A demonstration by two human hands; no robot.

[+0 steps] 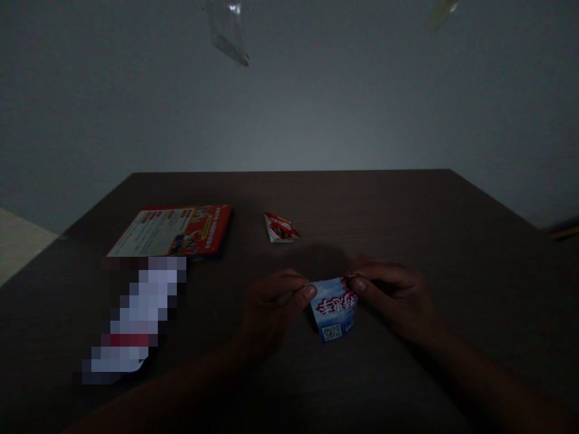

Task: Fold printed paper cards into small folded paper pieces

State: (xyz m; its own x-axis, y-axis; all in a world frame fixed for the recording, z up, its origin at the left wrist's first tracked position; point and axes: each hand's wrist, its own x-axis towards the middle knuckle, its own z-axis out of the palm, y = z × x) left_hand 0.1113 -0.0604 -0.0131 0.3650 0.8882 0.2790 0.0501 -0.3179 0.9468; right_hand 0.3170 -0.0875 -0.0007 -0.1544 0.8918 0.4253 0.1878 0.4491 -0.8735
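Observation:
A blue printed paper piece (333,307) with red and white characters and a QR code hangs between my hands above the table. My left hand (278,307) pinches its upper left corner between thumb and fingers. At the upper right corner, my right hand (395,295) grips it the same way. The top edge looks folded or rolled back, and its far side is hidden. Beyond my hands lies a small folded red and white paper (281,229), pointed in shape and touched by neither hand.
On the left of the dark wooden table (362,211) lies a red and white printed booklet or flat box (181,232). Nearer to me is a long pale object (140,319), blurred into blocks. Behind the table, a clear plastic bag (228,33) hangs at the wall (339,108).

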